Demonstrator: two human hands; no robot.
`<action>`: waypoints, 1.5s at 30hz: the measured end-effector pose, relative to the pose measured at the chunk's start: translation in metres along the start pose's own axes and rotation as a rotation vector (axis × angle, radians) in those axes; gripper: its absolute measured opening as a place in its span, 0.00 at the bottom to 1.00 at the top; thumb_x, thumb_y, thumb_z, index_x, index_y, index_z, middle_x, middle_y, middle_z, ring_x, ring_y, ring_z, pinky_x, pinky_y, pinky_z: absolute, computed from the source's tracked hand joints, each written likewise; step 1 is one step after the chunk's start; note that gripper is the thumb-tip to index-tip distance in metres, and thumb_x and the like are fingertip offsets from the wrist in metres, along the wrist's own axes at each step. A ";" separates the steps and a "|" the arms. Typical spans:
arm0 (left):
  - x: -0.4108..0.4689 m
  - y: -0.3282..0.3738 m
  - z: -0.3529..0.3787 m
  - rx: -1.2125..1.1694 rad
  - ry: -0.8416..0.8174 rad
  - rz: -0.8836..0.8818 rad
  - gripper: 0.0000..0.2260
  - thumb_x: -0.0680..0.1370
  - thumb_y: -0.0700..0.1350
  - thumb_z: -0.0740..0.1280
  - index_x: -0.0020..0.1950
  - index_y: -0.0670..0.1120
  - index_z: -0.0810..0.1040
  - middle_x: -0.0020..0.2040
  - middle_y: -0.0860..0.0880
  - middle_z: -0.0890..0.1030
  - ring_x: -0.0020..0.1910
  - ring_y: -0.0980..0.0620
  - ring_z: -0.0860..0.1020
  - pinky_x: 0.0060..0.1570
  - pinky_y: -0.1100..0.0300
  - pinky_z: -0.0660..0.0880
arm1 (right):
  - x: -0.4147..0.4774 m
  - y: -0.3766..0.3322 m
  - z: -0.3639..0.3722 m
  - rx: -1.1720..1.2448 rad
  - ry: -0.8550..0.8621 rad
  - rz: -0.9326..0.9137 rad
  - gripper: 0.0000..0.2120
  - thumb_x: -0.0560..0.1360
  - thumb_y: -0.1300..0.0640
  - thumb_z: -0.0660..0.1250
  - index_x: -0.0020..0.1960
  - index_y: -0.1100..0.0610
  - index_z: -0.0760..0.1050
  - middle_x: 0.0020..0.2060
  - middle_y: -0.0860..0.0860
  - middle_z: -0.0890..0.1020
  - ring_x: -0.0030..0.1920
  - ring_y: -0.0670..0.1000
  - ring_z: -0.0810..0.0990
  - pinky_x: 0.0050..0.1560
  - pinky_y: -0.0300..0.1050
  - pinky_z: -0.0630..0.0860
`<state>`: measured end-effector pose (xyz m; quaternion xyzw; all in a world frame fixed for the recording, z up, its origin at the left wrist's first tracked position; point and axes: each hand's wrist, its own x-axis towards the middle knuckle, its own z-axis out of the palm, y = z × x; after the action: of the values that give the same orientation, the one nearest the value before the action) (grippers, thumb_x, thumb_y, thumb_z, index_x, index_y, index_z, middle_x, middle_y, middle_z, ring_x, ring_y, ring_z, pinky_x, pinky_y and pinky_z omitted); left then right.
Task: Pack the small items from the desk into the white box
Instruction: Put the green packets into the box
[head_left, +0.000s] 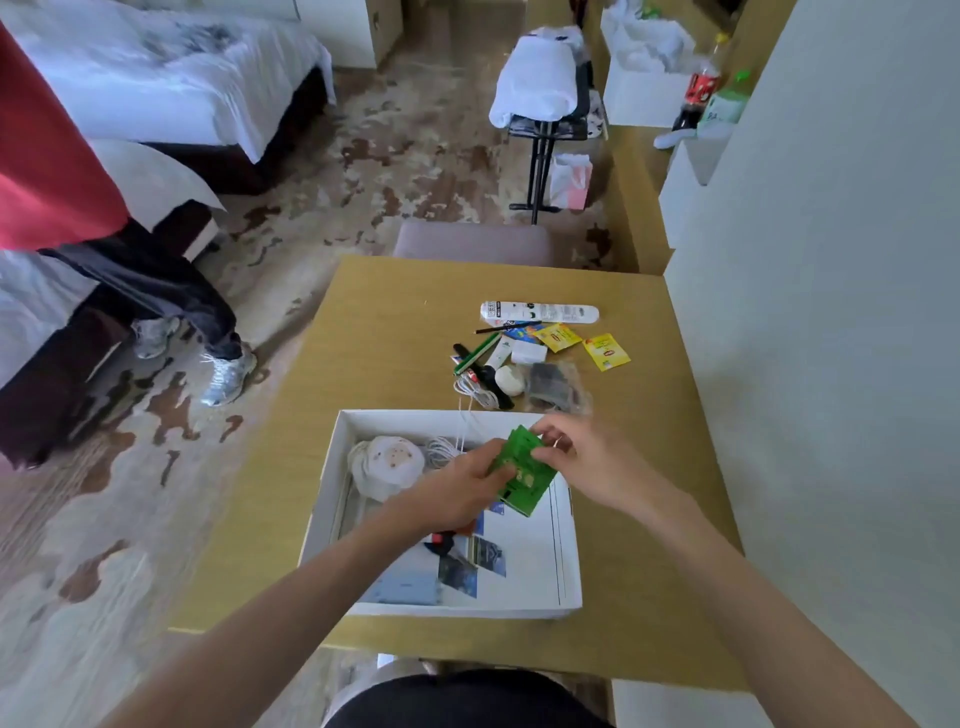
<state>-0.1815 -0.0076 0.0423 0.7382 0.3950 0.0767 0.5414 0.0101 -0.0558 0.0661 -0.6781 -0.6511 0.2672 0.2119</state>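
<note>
An open white box (332, 467) sits on the wooden desk (384, 332) in front of me. Above its far right part, my left hand (457, 493) and my right hand (587, 457) both hold a green packet (524, 467). Inside the box lie a round white pouch (387, 462), a coiled white cable (441, 449), a small red item and printed papers (519, 561). Beyond the box, loose items lie in a heap: a white tube (540, 313), two yellow tea sachets (605, 351), a green pen (475, 353), a white egg-shaped thing (509, 381), a clear bag of dark things (556, 387).
A wall (831, 312) borders the desk on the right. A chair back (472, 241) stands at the desk's far edge. A person in a red top and grey sneakers (228, 371) stands at the left by the beds. A luggage stand with white cloth (540, 78) is farther back.
</note>
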 end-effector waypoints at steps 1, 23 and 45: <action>-0.002 -0.004 -0.001 0.056 -0.025 -0.024 0.07 0.81 0.49 0.57 0.53 0.48 0.72 0.41 0.52 0.75 0.39 0.48 0.75 0.41 0.47 0.75 | -0.001 0.000 0.003 -0.039 -0.044 0.009 0.08 0.76 0.54 0.70 0.55 0.51 0.79 0.39 0.39 0.77 0.41 0.44 0.79 0.37 0.32 0.70; 0.005 -0.079 -0.047 0.478 -0.177 0.138 0.13 0.81 0.48 0.57 0.62 0.51 0.75 0.60 0.48 0.79 0.55 0.50 0.77 0.54 0.56 0.73 | -0.020 -0.011 0.088 -1.022 -0.485 -0.174 0.13 0.75 0.65 0.65 0.59 0.58 0.74 0.52 0.54 0.81 0.54 0.57 0.75 0.50 0.52 0.70; 0.054 -0.044 -0.119 0.264 -0.037 0.197 0.12 0.80 0.42 0.56 0.53 0.49 0.79 0.49 0.52 0.83 0.22 0.65 0.71 0.23 0.72 0.63 | -0.003 -0.029 0.060 -0.889 -0.625 0.034 0.23 0.74 0.46 0.69 0.65 0.55 0.71 0.60 0.53 0.76 0.59 0.54 0.72 0.57 0.50 0.71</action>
<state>-0.2312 0.1209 0.0352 0.8394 0.3173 0.0632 0.4367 -0.0505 -0.0603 0.0382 -0.6011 -0.7223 0.1585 -0.3032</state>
